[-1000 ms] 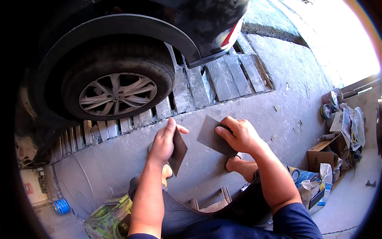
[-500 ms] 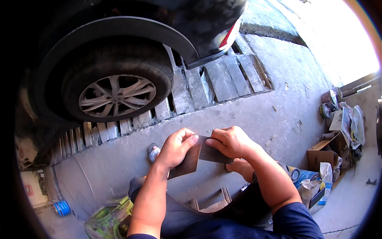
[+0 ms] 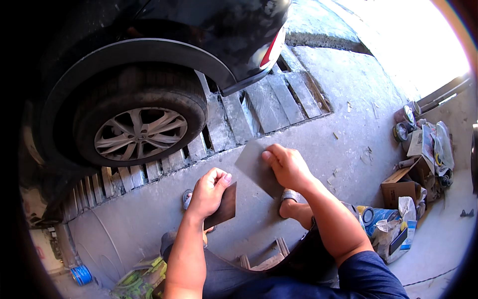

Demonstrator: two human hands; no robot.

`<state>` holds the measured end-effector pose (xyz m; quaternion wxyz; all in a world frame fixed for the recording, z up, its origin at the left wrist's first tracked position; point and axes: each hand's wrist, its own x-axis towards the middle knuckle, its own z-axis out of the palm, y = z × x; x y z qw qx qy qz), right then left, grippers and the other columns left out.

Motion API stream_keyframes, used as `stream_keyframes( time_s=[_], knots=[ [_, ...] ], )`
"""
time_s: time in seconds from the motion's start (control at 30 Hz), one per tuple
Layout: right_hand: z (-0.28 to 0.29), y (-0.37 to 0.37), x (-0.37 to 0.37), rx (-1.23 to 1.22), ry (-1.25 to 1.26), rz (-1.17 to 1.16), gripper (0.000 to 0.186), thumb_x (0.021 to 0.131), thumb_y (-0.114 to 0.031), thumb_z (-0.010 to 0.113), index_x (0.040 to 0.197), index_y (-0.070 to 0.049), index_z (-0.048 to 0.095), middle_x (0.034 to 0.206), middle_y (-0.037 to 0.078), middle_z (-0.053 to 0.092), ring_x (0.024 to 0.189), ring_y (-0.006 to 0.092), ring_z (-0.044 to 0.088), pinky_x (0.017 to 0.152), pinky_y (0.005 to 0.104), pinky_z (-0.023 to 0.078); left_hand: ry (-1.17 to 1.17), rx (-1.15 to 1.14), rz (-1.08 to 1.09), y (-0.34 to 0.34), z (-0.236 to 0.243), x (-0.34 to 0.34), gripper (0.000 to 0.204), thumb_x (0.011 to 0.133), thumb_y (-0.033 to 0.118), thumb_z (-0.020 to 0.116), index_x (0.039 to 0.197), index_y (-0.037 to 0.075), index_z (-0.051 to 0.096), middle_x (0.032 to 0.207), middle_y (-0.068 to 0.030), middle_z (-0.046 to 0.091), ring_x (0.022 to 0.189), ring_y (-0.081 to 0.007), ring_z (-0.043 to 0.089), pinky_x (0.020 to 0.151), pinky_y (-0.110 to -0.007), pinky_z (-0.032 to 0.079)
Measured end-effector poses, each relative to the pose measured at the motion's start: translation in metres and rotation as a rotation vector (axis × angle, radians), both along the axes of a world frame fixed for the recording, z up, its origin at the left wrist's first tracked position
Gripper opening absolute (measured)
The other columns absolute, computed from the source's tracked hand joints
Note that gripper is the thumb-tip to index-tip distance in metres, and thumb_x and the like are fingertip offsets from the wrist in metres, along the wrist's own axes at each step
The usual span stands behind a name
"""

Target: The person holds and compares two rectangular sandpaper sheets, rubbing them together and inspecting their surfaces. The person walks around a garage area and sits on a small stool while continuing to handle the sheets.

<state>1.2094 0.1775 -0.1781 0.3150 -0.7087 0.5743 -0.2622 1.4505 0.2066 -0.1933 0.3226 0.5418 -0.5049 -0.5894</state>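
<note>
In my left hand (image 3: 206,193) a thin, stiff-looking dark brown sheet (image 3: 224,208) is pinched between thumb and curled fingers, and it hangs down to the right. My right hand (image 3: 286,167) grips a larger, flat, four-cornered grey sheet (image 3: 256,164) by its right edge. That sheet is tilted, its upper part catching the light and its lower part darker. A gap lies between the two sheets. I cannot tell what material they are. Both hands are held out above the floor, in front of my knees.
A dark car with its rear wheel (image 3: 142,133) stands ahead on the left, over slatted planks (image 3: 269,107). To the right are a cardboard box (image 3: 398,185), cans (image 3: 406,115) and plastic bags. A blue can (image 3: 80,274) lies at lower left. A small wooden stool (image 3: 269,260) shows between my legs.
My hands have moved apart. The two sheets, which met or overlapped before, are now separate. The right one has swung up and shows its grey face; the left hand has dropped slightly.
</note>
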Motion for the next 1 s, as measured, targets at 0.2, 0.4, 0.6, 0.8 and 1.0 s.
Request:
stream_keyframes(
  time_s=[0.2,0.4,0.6,0.8,1.0],
  knots=[
    [-0.003,0.007,0.01,-0.213,-0.14,0.147,0.035,0.088,-0.006,0.052,0.123,-0.004,0.049,0.091,0.02,0.064,0.085,0.0408,0.061,0.075,0.0441,0.049,-0.355,-0.263,0.13,0.0,0.0,-0.008,0.029,0.096,0.027,0.055,0.084,0.001,0.052,0.069,-0.008,0.056,0.063,-0.0169,0.05,0.061,-0.033,0.044],
    [0.012,0.023,0.019,0.127,-0.258,0.52,0.037,0.093,-0.034,0.053,0.088,0.002,0.061,0.08,0.018,0.059,0.078,0.0375,0.059,0.071,0.0429,0.047,-0.49,-0.622,0.265,0.003,-0.006,-0.017,0.019,0.094,0.019,0.056,0.088,0.002,0.052,0.075,-0.0147,0.059,0.067,-0.0317,0.057,0.063,-0.04,0.046],
    [0.001,0.031,0.028,0.097,-0.255,0.529,0.039,0.089,-0.032,0.062,0.073,0.003,0.053,0.069,0.019,0.054,0.066,0.0395,0.056,0.06,0.044,0.044,-0.572,-0.623,0.226,0.011,0.004,-0.024,0.011,0.093,0.011,0.057,0.087,0.002,0.053,0.079,-0.0137,0.059,0.071,-0.0319,0.058,0.065,-0.04,0.047],
    [0.001,0.03,0.022,-0.098,-0.215,0.463,0.028,0.086,-0.021,0.063,0.07,-0.001,0.052,0.067,0.016,0.054,0.065,0.0383,0.056,0.059,0.0445,0.045,-0.483,-0.786,0.285,0.011,0.027,-0.021,0.032,0.09,0.001,0.055,0.122,0.001,0.055,0.095,-0.0138,0.06,0.085,-0.0273,0.059,0.074,-0.036,0.048],
    [0.009,0.031,0.013,-0.088,0.01,0.418,0.022,0.084,-0.023,0.056,0.075,-0.004,0.06,0.076,0.013,0.061,0.072,0.0345,0.063,0.067,0.0424,0.052,-0.247,-0.626,0.08,0.033,0.125,-0.011,0.016,0.088,0.001,0.06,0.103,0.001,0.058,0.087,-0.009,0.058,0.083,-0.0133,0.055,0.074,-0.027,0.046]
  ],
)
